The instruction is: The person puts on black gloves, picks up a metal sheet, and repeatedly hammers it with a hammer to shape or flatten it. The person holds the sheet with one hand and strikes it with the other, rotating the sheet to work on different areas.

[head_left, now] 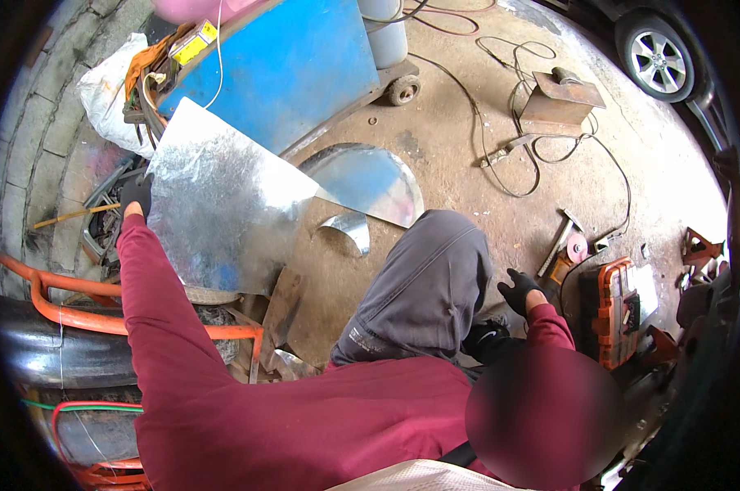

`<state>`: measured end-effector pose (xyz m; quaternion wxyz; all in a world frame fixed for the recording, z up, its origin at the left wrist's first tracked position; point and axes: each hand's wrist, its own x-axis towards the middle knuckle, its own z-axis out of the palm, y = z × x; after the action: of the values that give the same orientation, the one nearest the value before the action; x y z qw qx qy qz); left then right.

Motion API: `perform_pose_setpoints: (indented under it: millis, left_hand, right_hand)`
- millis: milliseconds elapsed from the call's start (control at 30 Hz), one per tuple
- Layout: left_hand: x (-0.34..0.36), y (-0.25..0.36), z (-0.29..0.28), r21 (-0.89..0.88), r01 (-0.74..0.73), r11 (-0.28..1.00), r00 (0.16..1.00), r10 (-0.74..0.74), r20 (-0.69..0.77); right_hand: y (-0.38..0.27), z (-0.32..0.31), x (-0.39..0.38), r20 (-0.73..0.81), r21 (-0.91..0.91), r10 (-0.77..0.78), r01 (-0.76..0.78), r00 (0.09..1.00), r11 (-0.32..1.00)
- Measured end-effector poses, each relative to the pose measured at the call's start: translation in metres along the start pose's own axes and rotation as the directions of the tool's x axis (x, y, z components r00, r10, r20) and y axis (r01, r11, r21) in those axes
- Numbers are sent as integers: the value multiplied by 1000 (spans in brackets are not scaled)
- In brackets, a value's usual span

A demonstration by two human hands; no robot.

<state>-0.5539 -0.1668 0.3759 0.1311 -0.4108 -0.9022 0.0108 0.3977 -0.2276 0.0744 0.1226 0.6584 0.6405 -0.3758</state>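
Observation:
My left hand (pixel 137 195), in a black glove, is closed on the left edge of a large shiny sheet of metal (pixel 222 196), which stands tilted at my left. The fingers behind the sheet are hidden. My right hand (pixel 519 290), also gloved in black, is held out low beside my knee with its fingers apart and nothing in them. Nearest to it on the floor lie an angle grinder (pixel 561 268) with a pink disc and a hammer-like tool (pixel 560 237). A round-edged metal sheet (pixel 370 180) and a small curved offcut (pixel 349 231) lie ahead of me.
A blue cabinet (pixel 280 74) on wheels stands ahead at the left. An orange and black toolbox (pixel 611 315) sits at the right. Cables (pixel 513 192) run across the floor past a rusty metal box (pixel 554 102). Orange tubing (pixel 92 315) and a wooden board (pixel 284 307) are at my left.

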Motion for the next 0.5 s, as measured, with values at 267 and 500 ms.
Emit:
perform_pose_setpoints:
  millis: [267,500]
  left_hand:
    - [-112,113,-35,203,-105,973,850,194,-490]
    - [-269,176,159,-211,-660,721,740,672,-21]
  right_hand:
    - [-19,-26,-7,-18,19,4,-3,1000,1000]
    - [-3,-77,1,-127,77,-73,83,989,994]
